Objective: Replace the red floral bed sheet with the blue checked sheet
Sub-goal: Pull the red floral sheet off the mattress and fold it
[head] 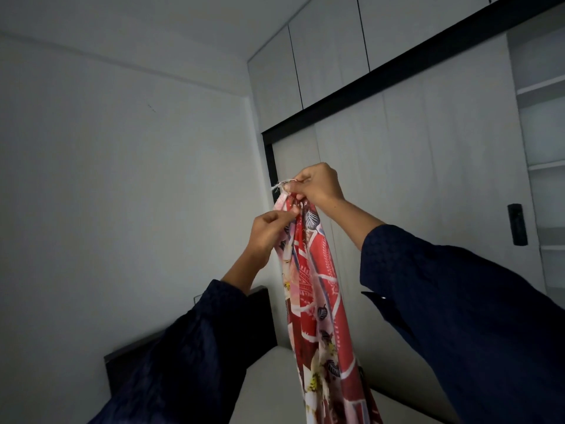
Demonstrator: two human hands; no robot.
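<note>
High before the wardrobe [428, 148], right hand [318, 185] pinches a corner of the red floral sheet [318, 301], left hand [269, 231] pinching its edge at seven o'clock; matching corners squarely should fold it neatly

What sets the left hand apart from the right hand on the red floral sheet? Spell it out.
Height: the right hand sits higher, at the very top of the red floral sheet; the left hand is lower and further left.
Grip spot: the right hand pinches the bunched top end, where frayed threads poke out; the left hand pinches an edge just below.
Shared: both hold the sheet, which hangs down.
</note>
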